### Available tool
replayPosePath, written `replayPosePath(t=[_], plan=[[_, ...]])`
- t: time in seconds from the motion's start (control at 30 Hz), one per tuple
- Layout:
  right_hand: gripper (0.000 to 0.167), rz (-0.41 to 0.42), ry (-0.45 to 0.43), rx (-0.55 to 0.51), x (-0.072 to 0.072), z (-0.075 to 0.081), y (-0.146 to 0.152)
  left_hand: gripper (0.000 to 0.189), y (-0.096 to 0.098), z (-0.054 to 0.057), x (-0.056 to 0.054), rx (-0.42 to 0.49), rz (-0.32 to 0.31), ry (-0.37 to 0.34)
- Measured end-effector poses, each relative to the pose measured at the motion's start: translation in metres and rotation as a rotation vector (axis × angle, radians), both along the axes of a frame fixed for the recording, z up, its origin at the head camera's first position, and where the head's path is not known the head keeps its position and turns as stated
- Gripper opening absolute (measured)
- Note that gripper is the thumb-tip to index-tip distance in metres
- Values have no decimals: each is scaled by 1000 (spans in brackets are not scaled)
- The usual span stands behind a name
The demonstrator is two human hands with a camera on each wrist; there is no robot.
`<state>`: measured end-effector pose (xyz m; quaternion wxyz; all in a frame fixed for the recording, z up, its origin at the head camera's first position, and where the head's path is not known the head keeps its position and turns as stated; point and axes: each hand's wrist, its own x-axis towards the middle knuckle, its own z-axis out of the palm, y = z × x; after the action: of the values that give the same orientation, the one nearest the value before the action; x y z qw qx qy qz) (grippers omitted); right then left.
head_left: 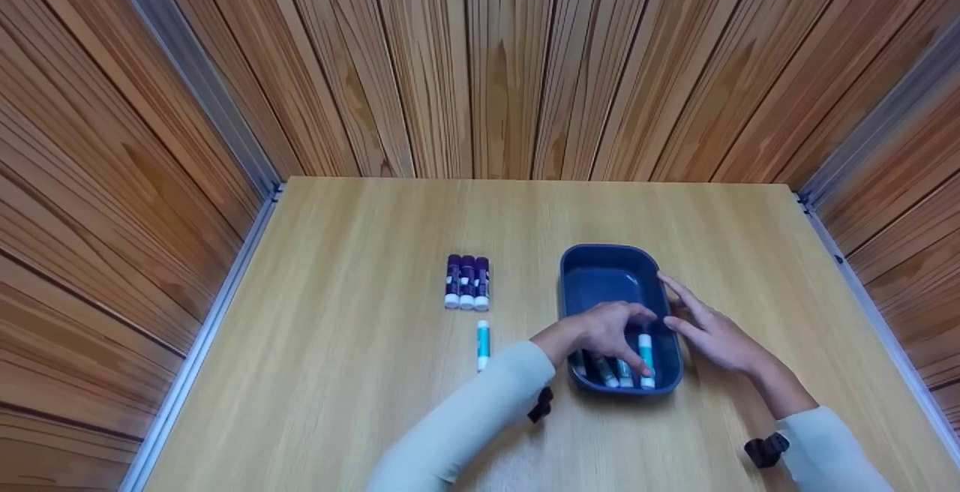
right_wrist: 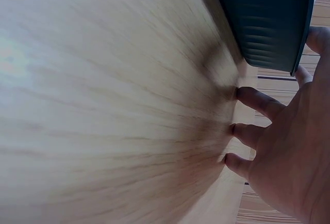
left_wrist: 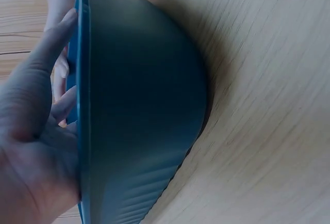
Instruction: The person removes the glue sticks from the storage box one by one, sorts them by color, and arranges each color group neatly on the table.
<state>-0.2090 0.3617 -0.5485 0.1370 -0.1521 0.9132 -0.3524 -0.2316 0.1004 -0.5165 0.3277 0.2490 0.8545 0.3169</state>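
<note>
A dark blue rectangular bin [head_left: 611,252] stands on the table, with several glue sticks side by side at its near end. My left hand [head_left: 611,328] reaches into it over the left rim. Its thumb is at a teal-and-white glue stick [head_left: 646,372], the index finger spread apart from the thumb; the other fingers are partly hidden. At the bin's right rim, my right hand [head_left: 716,336] rests its thumb and index fingertips, the remaining fingers spread outside the wall. Another teal glue stick [head_left: 483,342] lies on the table beyond my left forearm.
Three purple glue sticks with white ends [head_left: 466,282] lie in a row left of the bin. The wooden table [head_left: 360,252] is bounded by plank-patterned panels [head_left: 502,64] at the back and both sides, with metal rails [head_left: 217,319] along the edges.
</note>
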Motion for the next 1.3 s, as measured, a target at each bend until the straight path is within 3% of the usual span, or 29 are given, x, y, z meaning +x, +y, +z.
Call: replayPosePath(t=[0.27, 0.47, 0.7, 0.9, 1.3], plan=[[75, 6, -11, -12, -1, 0, 2, 86, 9, -1, -5, -113, -28, 12], [75, 2, -27, -13, -1, 0, 3, 83, 11, -8, -4, -101, -7, 43], [76, 6, -18, -4, -3, 2, 0, 86, 15, -12, -1, -140, -61, 138], [76, 6, -27, -8, -2, 1, 1, 82, 18, -15, 2, -177, -49, 137], [75, 12, -24, -12, -2, 1, 1, 76, 19, -20, 8, -164, -34, 189]])
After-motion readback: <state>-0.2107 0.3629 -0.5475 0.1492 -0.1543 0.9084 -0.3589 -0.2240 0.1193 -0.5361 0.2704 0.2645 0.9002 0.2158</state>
